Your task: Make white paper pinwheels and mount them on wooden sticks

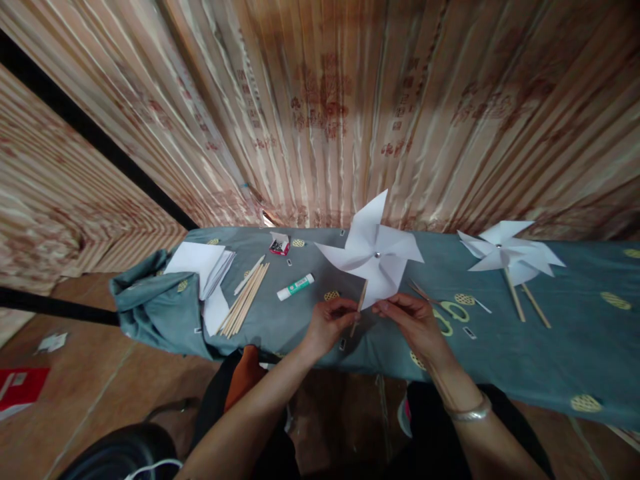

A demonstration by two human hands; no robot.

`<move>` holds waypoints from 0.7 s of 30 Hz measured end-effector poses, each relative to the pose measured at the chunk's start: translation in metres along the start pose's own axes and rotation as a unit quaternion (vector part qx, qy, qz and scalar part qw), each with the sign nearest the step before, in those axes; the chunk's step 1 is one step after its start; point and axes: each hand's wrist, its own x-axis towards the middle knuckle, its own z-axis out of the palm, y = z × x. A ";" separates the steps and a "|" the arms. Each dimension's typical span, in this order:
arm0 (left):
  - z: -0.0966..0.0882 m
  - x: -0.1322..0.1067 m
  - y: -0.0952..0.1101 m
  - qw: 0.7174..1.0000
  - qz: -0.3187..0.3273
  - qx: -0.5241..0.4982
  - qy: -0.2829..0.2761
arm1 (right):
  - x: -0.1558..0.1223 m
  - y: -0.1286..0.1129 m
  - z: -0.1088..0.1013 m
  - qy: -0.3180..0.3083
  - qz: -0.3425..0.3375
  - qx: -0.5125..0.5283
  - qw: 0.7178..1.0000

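Observation:
A white paper pinwheel (370, 227) with a silver pin at its centre is held up over the near side of the table. My left hand (327, 325) is closed around its wooden stick (363, 297), just below the blades. The fingers of my right hand (413, 323) pinch the tip of the lowest blade. Right of that hand lie scissors (453, 311) with yellow-green handles, partly hidden by it. A glue stick (295, 287) with a green label rests to the left of the pinwheel.
Wooden sticks (245, 303) and folded white paper (200, 260) lie at the left. A small red box of pins (280, 245) stands open at the back. Finished-looking white pinwheels (505, 250) overlap at the right. A grey-green cloth (500, 360) covers the table; curtains hang behind.

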 end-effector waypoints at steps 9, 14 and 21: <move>0.003 -0.001 -0.002 0.999 0.009 -0.030 -0.027 | 0.000 -0.001 0.009 -0.019 -0.002 -0.029 0.999; 0.002 0.001 -0.001 1.000 0.005 -0.012 -0.024 | -0.002 -0.006 0.009 -0.020 -0.010 -0.082 0.996; -0.003 0.004 -0.003 1.000 -0.012 -0.009 0.004 | 0.000 -0.030 -0.034 0.101 -0.109 -0.088 0.985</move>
